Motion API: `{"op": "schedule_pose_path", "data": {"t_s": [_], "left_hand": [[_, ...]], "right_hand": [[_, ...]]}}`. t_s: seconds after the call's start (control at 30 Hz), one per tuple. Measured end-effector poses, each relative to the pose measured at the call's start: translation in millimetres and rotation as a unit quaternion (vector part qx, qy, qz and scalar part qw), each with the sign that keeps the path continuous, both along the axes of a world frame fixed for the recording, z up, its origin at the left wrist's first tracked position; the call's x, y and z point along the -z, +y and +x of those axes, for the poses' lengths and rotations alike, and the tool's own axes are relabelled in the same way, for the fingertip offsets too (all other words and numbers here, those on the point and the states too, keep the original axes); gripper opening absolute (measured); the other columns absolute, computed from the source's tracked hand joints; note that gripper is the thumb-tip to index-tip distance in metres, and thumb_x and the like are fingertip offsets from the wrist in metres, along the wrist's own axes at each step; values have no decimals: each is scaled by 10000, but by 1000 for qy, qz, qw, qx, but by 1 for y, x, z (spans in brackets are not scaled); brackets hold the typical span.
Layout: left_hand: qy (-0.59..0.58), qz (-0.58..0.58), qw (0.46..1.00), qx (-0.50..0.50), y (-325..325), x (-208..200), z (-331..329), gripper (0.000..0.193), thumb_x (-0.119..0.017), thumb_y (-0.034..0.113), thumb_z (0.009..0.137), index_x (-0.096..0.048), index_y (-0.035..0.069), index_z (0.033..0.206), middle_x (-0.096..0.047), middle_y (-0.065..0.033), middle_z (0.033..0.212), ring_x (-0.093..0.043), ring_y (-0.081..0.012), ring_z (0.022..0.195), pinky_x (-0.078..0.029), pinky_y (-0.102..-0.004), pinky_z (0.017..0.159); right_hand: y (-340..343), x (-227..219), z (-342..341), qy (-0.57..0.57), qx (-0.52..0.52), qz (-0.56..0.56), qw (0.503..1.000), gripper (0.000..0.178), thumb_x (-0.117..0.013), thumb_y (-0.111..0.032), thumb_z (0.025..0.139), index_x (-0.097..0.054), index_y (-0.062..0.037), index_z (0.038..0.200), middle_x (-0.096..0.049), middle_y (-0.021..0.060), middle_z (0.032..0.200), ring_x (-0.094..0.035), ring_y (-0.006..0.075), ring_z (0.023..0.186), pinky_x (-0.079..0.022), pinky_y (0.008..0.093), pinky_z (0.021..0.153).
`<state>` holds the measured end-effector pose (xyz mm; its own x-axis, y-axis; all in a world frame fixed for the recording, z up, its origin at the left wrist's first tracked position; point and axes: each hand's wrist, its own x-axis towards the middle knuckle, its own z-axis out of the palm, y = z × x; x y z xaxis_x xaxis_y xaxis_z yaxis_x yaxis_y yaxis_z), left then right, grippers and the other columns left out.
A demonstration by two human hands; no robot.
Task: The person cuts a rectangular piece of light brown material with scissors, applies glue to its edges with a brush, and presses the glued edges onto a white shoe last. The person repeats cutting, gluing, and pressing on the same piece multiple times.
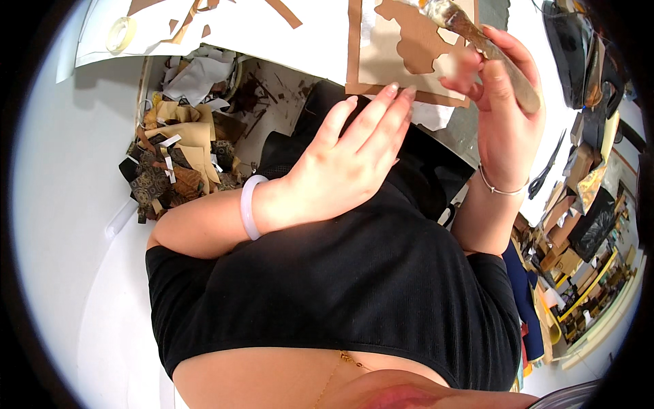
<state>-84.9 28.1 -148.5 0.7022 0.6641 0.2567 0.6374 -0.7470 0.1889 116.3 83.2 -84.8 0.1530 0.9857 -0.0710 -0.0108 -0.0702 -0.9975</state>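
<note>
One brush with a smooth handle is clamped in the right hand over one rectangular brown sheet bearing a ragged, darker patch. The left hand grips nothing, fingers extended at the sheet's near edge. One round tape roll lies leftward.

R hand grips worn wood-handled brush above brn board; L hand outstretched, fingertips at board's near edge. Tape roll upper L, scrap pile below.
</note>
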Motion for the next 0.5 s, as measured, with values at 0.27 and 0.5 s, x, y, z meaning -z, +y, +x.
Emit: {"op": "schedule_pose_path", "data": {"t_s": [0.27,0.5], "left_hand": [[56,19,998,-35,-10,5,18,592,-637,362,861,-628,34,1354,-519,-152,1516,-456,-284,1439,-244,-492,1183],[109,90,989,-39,-9,5,21,509,-521,280,907,-647,11,1320,-566,-168,1454,-511,-306,1382,-338,-432,1139]], "right_hand": [[-10,22,-15,-128,7,97,987,151,-725,-76,972,-603,-2,923,-704,66,785,-688,92,671,-552,216,586],[-7,32,-20,-85,30,49,995,126,-684,-76,1000,-586,-10,956,-644,56,681,-596,100,562,-454,218,518]]}}
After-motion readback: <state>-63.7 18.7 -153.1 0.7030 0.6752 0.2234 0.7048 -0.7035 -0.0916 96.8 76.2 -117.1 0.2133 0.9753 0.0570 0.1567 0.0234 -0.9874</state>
